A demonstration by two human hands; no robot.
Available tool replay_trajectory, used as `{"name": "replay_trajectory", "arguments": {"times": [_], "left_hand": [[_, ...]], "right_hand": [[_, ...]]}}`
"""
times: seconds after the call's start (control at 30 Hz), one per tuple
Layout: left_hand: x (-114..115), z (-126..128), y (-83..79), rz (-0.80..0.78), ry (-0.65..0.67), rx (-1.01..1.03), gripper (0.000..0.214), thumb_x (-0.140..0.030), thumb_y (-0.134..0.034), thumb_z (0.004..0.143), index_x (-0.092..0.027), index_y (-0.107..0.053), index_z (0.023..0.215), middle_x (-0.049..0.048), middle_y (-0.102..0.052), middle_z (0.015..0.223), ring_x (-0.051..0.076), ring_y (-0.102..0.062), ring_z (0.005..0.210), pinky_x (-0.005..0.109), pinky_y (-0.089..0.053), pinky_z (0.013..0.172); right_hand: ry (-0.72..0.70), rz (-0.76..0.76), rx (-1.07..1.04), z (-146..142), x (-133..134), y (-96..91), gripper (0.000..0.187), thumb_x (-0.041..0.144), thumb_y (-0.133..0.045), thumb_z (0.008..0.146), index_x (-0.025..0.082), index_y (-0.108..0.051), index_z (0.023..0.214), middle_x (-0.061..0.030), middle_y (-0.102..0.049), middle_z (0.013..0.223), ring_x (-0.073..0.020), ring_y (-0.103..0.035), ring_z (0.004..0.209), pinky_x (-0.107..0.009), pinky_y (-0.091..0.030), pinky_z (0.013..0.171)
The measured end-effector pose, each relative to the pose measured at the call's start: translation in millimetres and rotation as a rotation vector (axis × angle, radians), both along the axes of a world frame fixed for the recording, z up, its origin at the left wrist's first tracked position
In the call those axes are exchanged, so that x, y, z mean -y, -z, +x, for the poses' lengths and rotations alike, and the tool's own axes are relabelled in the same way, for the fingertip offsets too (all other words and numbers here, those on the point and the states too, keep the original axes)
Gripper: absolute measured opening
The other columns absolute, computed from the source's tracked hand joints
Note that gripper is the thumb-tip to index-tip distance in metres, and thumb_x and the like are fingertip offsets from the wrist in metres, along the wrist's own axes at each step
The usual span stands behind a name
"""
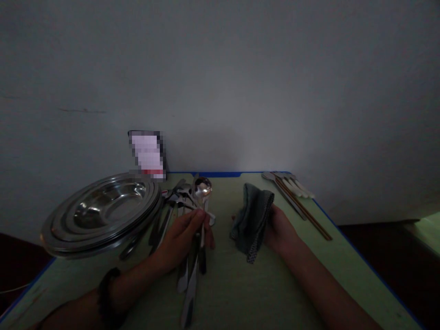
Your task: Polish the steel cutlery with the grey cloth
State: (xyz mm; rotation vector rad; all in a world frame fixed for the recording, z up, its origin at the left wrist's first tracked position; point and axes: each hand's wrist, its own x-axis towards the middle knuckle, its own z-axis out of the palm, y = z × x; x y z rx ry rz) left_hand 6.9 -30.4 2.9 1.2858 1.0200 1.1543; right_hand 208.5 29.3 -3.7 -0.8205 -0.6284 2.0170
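Note:
In the middle of the table, my left hand (185, 233) is closed, thumb and fingers pinching the handle of a shiny round-bowled spoon (202, 187), bowl pointing away from me. Under and around that hand lies a loose pile of metal cutlery (178, 195), some handles (190, 298) reaching toward me. Part of the pile is hidden by the hand. My right hand (278, 229) grips a bunched grey-green cloth (252, 220) with a checked edge, held a short way right of the spoon. The cloth covers most of its fingers.
Stacked steel plates (65, 227) stand on the left of the green table (227, 293). A phone with a blurred screen (147, 153) leans on the wall (220, 91) behind them. At the right edge lie brown chopsticks (302, 208), a long-handled spoon (268, 176) and several white-handled utensils (297, 185).

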Motion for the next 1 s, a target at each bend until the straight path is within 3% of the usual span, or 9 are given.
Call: {"name": "replay_trajectory", "arguments": {"times": [0.13,0.33,0.57,0.77,0.9,1.0], "left_hand": [[7.0,1.4,-4.0,-0.029,0.072,-0.193,0.038,-0.047,-0.037,0.089,-0.017,-0.049,0.068,-0.0031,-0.057,0.043,0.010,-0.053,0.038,0.017,-0.040,0.040],[13.4,-1.6,-4.8,0.128,0.219,-0.450,0.042,-0.040,-0.030,0.093,-0.017,-0.049,0.063,-0.0017,-0.057,0.044,0.009,-0.053,0.039,0.015,-0.040,0.039],[8.1,-3.2,-0.5,0.164,0.219,-0.631,0.036,-0.033,-0.031,0.093,-0.016,-0.054,0.071,-0.0038,-0.057,0.046,0.009,-0.054,0.041,0.016,-0.041,0.043],[4.6,0.0,1.9,0.145,0.223,-0.710,0.036,-0.031,-0.033,0.092,-0.015,-0.061,0.076,-0.0047,-0.053,0.044,0.009,-0.051,0.040,0.017,-0.038,0.042],[4.4,-0.6,2.7,0.188,0.251,-0.735,0.036,-0.030,-0.037,0.091,-0.016,-0.057,0.064,-0.0053,-0.048,0.046,0.008,-0.046,0.041,0.017,-0.034,0.042],[5.5,-2.3,0.2,0.218,0.305,-0.711,0.033,-0.033,-0.039,0.090,-0.016,-0.059,0.070,-0.0059,-0.045,0.050,0.009,-0.044,0.045,0.017,-0.033,0.043]], "right_hand": [[0.037,-0.046,-0.005,-13.0,10.1,0.0,0.024,0.033,-0.050,0.070,0.017,-0.067,0.066,-0.0050,-0.070,0.067,-0.0209,-0.065,0.068,-0.035,-0.049,0.077],[0.116,-0.055,-0.009,-19.1,15.5,-0.2,0.018,0.030,-0.052,0.069,0.020,-0.066,0.065,-0.0031,-0.070,0.069,-0.0193,-0.064,0.070,-0.031,-0.050,0.074],[0.084,-0.066,-0.012,-17.4,15.5,-8.7,0.014,0.030,-0.054,0.065,0.020,-0.064,0.063,-0.0032,-0.067,0.061,-0.0222,-0.063,0.079,-0.034,-0.049,0.077],[-0.071,0.134,-0.005,-21.8,26.4,-14.6,0.022,0.023,-0.064,0.065,0.017,-0.065,0.086,-0.0033,-0.069,0.078,-0.0195,-0.064,0.079,-0.034,-0.047,0.080],[-0.043,0.225,0.164,-25.8,32.7,-9.4,0.025,0.024,-0.069,0.065,0.017,-0.065,0.088,-0.0039,-0.069,0.083,-0.0166,-0.065,0.075,-0.031,-0.048,0.078],[0.034,0.244,0.212,-24.8,29.7,-3.5,0.024,0.028,-0.070,0.066,0.017,-0.065,0.087,-0.0038,-0.070,0.081,-0.0174,-0.065,0.075,-0.031,-0.049,0.075]]}}
